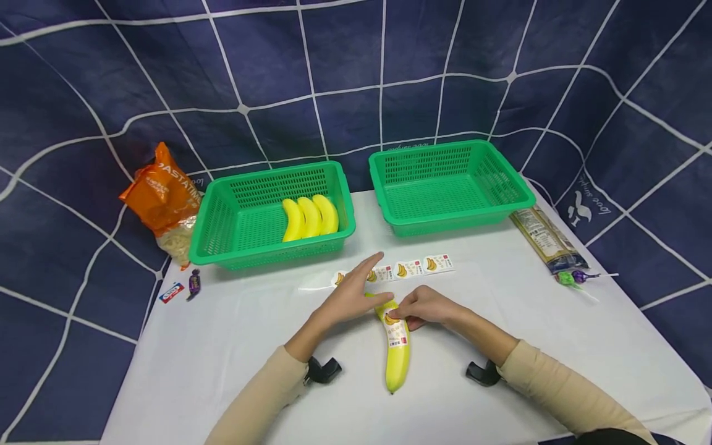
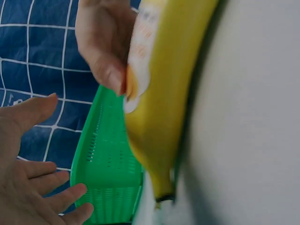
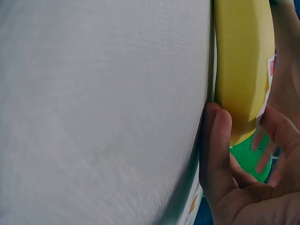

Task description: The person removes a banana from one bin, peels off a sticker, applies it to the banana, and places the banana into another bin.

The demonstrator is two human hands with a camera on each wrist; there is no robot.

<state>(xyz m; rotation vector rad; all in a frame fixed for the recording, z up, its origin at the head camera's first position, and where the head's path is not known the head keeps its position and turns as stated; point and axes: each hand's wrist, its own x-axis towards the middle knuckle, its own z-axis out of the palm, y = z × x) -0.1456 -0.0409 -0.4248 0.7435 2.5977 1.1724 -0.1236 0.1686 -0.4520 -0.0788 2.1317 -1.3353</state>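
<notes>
1. On the head camera I see a banana [image 1: 396, 352] lying on the white desk [image 1: 233, 346], lengthwise toward me, with a label [image 1: 396, 330] across its upper half. Taking the banana as my landmark: the right hand [image 1: 425, 307] sits at its far end on the right side, fingers curled down onto the top of the label. The left hand [image 1: 356, 295] lies at the far end on the left, fingers straight and relaxed, resting over the stem end.
2. Same view, just beyond the banana, is a strip of banana stickers [image 1: 411, 267]. Farther behind it to the left is a green basket [image 1: 214, 225] holding three bananas [image 1: 309, 217]; behind it to the right is a second green basket [image 1: 503, 185].
3. On the left wrist camera the banana [image 2: 164, 117] fills the middle. The right hand's fingers [image 2: 105, 51] pinch the label's [image 2: 140, 61] edge against its peel. The left hand [image 2: 28, 187] is spread beside it, its grip on nothing.
4. On the right wrist camera the right hand [image 3: 243, 168] curls round the banana's [image 3: 241, 65] end, its thumb touching the peel and another finger on the label [image 3: 268, 89] edge.
</notes>
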